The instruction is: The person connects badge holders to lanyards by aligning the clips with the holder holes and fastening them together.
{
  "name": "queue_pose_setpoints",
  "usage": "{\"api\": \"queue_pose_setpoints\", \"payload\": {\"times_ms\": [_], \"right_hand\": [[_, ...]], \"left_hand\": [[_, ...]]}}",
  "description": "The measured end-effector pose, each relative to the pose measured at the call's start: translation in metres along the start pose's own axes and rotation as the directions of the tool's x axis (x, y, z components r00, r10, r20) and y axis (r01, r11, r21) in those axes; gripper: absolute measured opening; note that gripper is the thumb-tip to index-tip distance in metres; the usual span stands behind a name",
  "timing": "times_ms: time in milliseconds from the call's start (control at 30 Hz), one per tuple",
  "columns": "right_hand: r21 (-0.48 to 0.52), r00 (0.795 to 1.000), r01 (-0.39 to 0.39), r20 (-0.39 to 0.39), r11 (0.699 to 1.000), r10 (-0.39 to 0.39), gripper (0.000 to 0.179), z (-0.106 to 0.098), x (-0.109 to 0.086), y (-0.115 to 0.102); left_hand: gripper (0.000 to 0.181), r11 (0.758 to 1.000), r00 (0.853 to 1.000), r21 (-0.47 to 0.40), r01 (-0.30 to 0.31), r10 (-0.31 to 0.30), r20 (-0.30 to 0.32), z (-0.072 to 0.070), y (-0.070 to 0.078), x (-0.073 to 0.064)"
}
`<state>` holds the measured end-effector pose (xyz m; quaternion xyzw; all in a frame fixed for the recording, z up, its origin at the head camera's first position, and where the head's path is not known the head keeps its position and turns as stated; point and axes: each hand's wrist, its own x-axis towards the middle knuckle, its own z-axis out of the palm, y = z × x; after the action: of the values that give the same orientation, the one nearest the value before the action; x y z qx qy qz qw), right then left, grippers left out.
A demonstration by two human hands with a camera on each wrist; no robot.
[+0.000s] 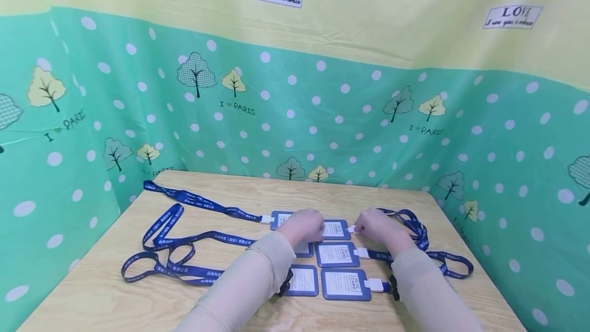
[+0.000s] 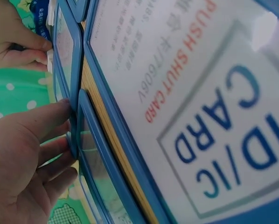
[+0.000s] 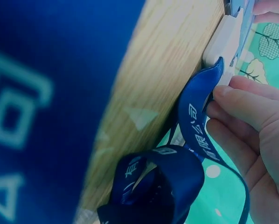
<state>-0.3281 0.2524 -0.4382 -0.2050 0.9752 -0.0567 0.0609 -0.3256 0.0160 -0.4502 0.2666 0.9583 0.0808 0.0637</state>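
My left hand (image 1: 304, 225) pinches the left end of the back-right ID card holder (image 1: 337, 229), which has a blue frame. In the left wrist view, thumb and fingers meet at that holder's edge. My right hand (image 1: 379, 225) pinches the white clip (image 1: 352, 229) at the same holder's right end; its blue lanyard (image 1: 417, 224) trails right. Directly in front lie the middle-right card holder (image 1: 337, 254) and the front-right one (image 1: 345, 284). Left of these are the back-left holder (image 1: 281, 218), the middle-left one (image 1: 304, 250), partly hidden by my left hand and arm, and the front-left one (image 1: 303, 281).
Blue printed lanyards (image 1: 198, 201) stretch leftward over the wooden table (image 1: 295, 188) in loose loops. Another lanyard loop (image 1: 456, 265) lies at the right edge. A green dotted curtain (image 1: 313, 117) hangs behind the table and along its sides.
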Motion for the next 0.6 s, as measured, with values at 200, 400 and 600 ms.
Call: {"api": "queue_pose_setpoints", "payload": {"times_ms": [200, 400, 600], "right_hand": [[-0.005, 1.0, -0.002, 0.005, 1.0, 0.002, 0.012, 0.0013, 0.001, -0.0001], [0.006, 1.0, 0.002, -0.001, 1.0, -0.002, 0.013, 0.0019, 0.0021, 0.0018], [0.002, 1.0, 0.0, 0.003, 1.0, 0.0, 0.013, 0.0019, 0.0026, 0.0015]], "left_hand": [[0.017, 1.0, 1.0, 0.019, -0.016, 0.016, 0.005, -0.0013, 0.0023, 0.0006], [0.018, 0.998, 0.999, 0.051, -0.037, 0.037, 0.006, 0.001, 0.0, 0.0022], [0.021, 0.996, 0.999, 0.074, -0.047, 0.047, -0.004, 0.004, 0.0002, 0.0041]]}}
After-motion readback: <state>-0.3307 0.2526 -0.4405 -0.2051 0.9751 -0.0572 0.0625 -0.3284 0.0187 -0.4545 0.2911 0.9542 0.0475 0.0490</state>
